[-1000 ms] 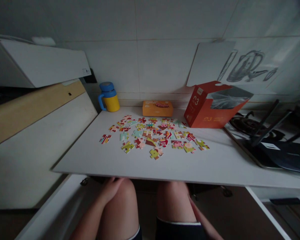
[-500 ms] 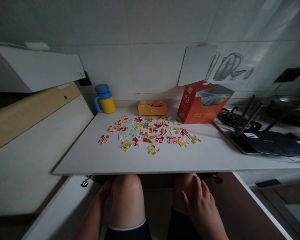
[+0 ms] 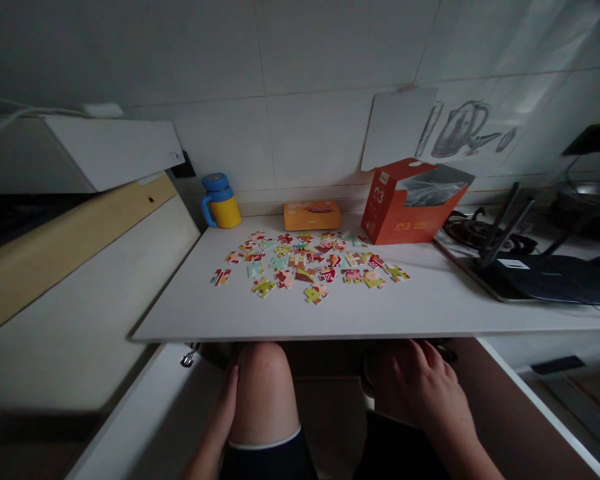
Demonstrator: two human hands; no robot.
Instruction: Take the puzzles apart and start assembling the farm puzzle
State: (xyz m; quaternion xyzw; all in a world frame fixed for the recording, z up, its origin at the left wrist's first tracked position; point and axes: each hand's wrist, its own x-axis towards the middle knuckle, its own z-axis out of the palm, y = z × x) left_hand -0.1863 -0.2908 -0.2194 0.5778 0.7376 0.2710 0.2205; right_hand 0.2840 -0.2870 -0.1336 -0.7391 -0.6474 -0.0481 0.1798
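Note:
Both hands are below the table edge, on my bare legs. My right hand (image 3: 430, 383) lies over my right knee, with fingers stretched out, thumb apart and nothing held. Against the outer side of my left knee (image 3: 264, 383) rests my left hand (image 3: 227, 397). It looks flat and extended, though its far fingers are in shadow. Loose jigsaw puzzle pieces (image 3: 305, 275) in red, green, pink and pale blue are spread over the white table (image 3: 280, 320). A single piece (image 3: 221, 277) sits at the left, and another (image 3: 315, 293) is nearest the front edge.
Behind the pieces stand a small orange box (image 3: 312, 217), a yellow and blue mug (image 3: 223, 203) and an open red carton (image 3: 405, 210). To the right is a black router (image 3: 560, 277) with upright antennas. White boxes and a wooden board (image 3: 80, 260) flank the left.
The view has shifted a little, so the table items appear farther right. My right hand has slid forward and outward on the knee. More of my left hand now shows beside the left knee.

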